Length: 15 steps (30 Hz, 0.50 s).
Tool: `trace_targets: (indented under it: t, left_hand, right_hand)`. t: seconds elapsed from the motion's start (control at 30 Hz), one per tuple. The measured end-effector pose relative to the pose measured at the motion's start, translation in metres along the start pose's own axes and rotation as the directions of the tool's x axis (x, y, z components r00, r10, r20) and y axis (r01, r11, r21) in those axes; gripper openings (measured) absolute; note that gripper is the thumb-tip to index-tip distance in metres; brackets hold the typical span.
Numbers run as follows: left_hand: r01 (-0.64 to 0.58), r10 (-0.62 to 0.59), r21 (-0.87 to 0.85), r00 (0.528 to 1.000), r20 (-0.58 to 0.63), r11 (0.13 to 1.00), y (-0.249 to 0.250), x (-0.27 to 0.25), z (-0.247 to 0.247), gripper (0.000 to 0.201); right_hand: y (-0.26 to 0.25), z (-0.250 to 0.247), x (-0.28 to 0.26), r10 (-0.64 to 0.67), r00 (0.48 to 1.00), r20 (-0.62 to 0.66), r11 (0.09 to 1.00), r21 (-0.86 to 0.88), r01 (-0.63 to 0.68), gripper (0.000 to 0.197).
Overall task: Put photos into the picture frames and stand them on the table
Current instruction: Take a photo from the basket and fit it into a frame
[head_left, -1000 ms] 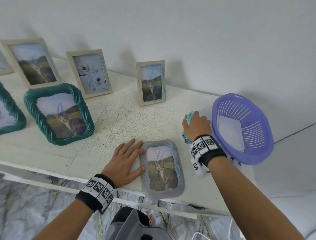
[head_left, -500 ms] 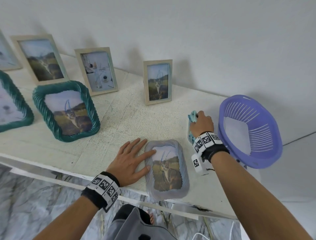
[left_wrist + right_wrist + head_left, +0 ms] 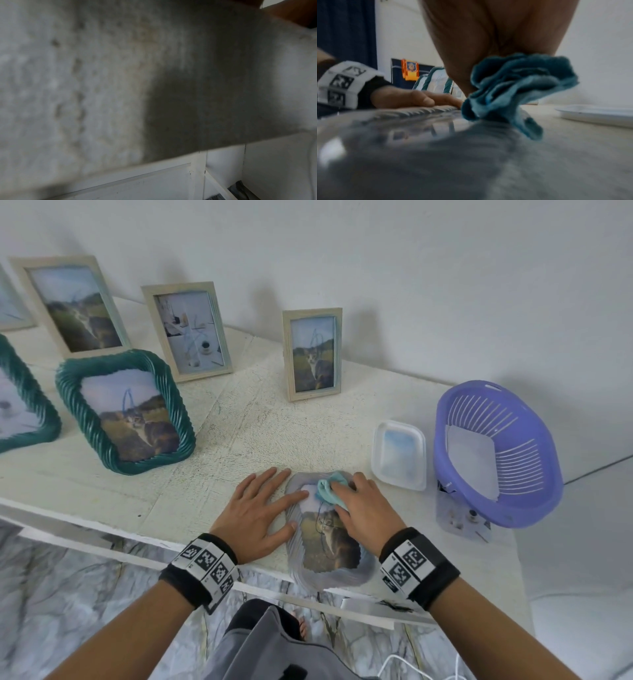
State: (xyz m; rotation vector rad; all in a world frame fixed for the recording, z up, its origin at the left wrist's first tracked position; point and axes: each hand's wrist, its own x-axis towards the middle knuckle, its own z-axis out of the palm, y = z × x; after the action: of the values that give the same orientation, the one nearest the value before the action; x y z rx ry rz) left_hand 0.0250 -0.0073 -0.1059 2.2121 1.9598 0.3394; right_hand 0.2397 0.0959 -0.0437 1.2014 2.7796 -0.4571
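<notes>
A grey ribbed picture frame (image 3: 329, 568) with a cat photo lies flat near the table's front edge. My left hand (image 3: 255, 513) rests flat beside it, fingers straight, with fingertips pressing on its left rim. My right hand (image 3: 363, 510) grips a crumpled teal cloth (image 3: 330, 490) and holds it on the upper part of the frame's glass. The right wrist view shows the cloth (image 3: 518, 86) bunched under my fingers, touching the glass, with the left hand (image 3: 412, 99) flat beyond it. The left wrist view shows only blurred table surface.
Standing framed photos: a small wooden frame (image 3: 313, 354) behind, two more wooden frames (image 3: 190, 328) and teal frames (image 3: 128, 410) to the left. A white tray (image 3: 400, 455) and a purple basket (image 3: 496, 453) sit at the right. A loose photo (image 3: 462, 518) lies under the basket.
My right hand has carried the teal cloth from beside the basket down and left onto the grey frame, uncovering the white tray. The left hand has stayed pressed on the frame.
</notes>
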Motion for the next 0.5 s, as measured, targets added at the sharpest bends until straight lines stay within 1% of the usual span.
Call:
trace_targets:
  t: [0.1,0.13,0.2,0.23,0.27,0.3,0.37,0.43,0.47,0.5]
  left_hand:
    - [0.022,-0.022,0.007,1.000,0.003,1.000,0.002,0.000,0.001,0.058]
    - [0.028,-0.028,0.007,1.000,0.003,1.000,0.002,0.000,0.001,0.058]
    - [0.034,-0.034,0.000,0.999,-0.003,0.999,0.003,0.001,0.000,0.058]
    - [0.036,-0.036,-0.006,0.999,-0.005,0.999,0.003,0.001,0.000,0.057]
    - [0.036,-0.036,-0.012,0.999,-0.005,0.999,0.003,0.001,0.000,0.057]
    - [0.036,-0.036,-0.014,0.999,-0.004,0.999,0.004,0.001,0.000,0.058]
    - [0.043,-0.043,-0.011,0.999,0.005,0.999,0.003,0.001,-0.001,0.058]
    - [0.048,-0.048,-0.013,0.999,0.005,0.999,0.003,0.001,-0.001,0.059]
    - [0.049,-0.049,-0.017,0.999,0.002,0.999,0.003,0.001,-0.002,0.059]
    - [0.049,-0.049,-0.021,0.999,0.002,0.999,0.003,0.001,-0.002,0.058]
  right_hand:
    - [-0.006,0.002,0.001,-0.013,1.000,0.013,0.998,0.064,0.012,0.040]
    - [-0.008,0.002,-0.001,-0.051,0.998,0.031,0.994,0.098,0.047,0.040]
    - [-0.010,0.001,-0.011,-0.176,0.981,0.078,0.973,0.167,0.162,0.042]
    - [-0.009,0.000,-0.016,-0.236,0.966,0.100,0.959,0.186,0.215,0.042]
    - [-0.005,-0.003,-0.017,-0.265,0.958,0.112,0.953,0.182,0.243,0.042]
    - [-0.001,-0.006,-0.014,-0.257,0.959,0.116,0.960,0.145,0.240,0.043]
    - [0.004,-0.011,-0.002,-0.159,0.983,0.091,0.987,0.038,0.157,0.048]
    - [0.002,-0.012,0.003,-0.085,0.995,0.061,0.996,0.015,0.084,0.049]
    - [-0.002,-0.011,0.000,-0.087,0.994,0.069,0.996,0.026,0.086,0.047]
    - [-0.006,-0.008,-0.005,-0.118,0.989,0.089,0.992,0.051,0.113,0.046]
